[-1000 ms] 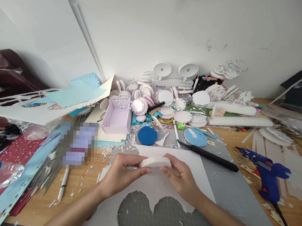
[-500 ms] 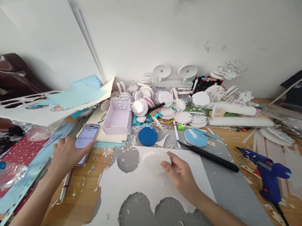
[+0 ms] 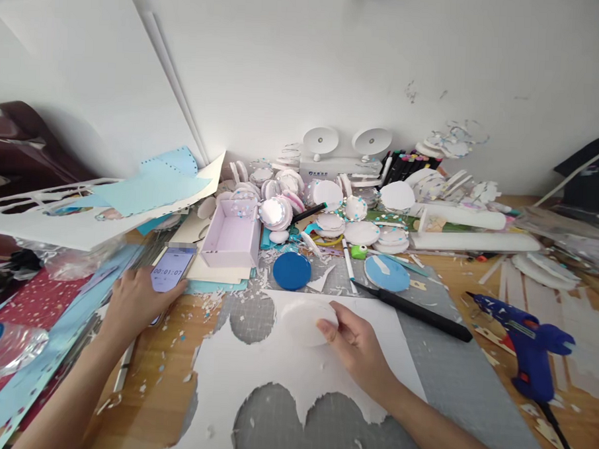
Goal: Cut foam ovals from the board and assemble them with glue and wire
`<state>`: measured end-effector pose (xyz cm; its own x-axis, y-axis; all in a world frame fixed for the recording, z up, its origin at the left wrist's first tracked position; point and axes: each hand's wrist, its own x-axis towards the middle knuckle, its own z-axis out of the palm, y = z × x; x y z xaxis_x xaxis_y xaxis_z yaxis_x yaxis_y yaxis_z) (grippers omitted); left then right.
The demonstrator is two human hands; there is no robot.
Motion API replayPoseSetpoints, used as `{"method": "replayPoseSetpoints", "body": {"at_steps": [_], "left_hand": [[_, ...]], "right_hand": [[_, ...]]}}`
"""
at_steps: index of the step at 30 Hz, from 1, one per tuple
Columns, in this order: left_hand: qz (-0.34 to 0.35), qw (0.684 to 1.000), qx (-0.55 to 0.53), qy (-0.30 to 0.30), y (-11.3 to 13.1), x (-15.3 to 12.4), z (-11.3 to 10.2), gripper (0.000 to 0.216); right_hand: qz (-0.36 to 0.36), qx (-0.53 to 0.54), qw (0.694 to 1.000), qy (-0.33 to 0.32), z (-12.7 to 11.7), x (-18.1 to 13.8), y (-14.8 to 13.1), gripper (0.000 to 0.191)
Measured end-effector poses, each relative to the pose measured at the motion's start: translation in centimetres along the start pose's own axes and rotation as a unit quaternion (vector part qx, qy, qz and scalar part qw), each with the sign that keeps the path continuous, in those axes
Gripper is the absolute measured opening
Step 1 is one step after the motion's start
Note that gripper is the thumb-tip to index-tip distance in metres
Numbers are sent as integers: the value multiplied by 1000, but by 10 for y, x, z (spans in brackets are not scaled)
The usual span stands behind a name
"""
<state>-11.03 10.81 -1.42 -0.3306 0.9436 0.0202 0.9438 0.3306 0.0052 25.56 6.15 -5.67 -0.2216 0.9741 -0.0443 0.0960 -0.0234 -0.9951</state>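
Note:
In the head view my right hand [image 3: 356,343] pinches a round white disc [image 3: 302,322] at its right edge, thumb on top. The disc is just above or on a white sheet [image 3: 294,356] with round cut-outs. My left hand [image 3: 137,303] lies across the lower part of a phone [image 3: 172,265], thumb at the right side and curled fingers at the left, closed around it. The phone's screen shows a timer at 00:01:07. The left fingertips are hidden. A grey cutting mat [image 3: 442,370] lies under the sheet.
A dark blue disc [image 3: 291,270], a light blue disc [image 3: 387,273] and a black-handled knife [image 3: 424,314] lie beyond the sheet. A blue glue gun [image 3: 527,340] stands right. Behind are a lilac box [image 3: 232,231] and several decorated discs [image 3: 276,212]. A plastic bottle [image 3: 9,349] lies left.
The phone's timer has gone from 00:01:06 to 00:01:07. My left hand has shifted slightly over the phone. My right hand keeps the white disc in nearly the same spot.

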Motion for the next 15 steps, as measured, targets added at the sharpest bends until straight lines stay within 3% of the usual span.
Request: {"method": "replayPoseSetpoints", "body": {"at_steps": [15], "left_hand": [[-1, 1000, 1, -16, 14, -3, -16, 73]], "right_hand": [[-5, -3, 1000, 7, 0, 0, 5, 27]]}}
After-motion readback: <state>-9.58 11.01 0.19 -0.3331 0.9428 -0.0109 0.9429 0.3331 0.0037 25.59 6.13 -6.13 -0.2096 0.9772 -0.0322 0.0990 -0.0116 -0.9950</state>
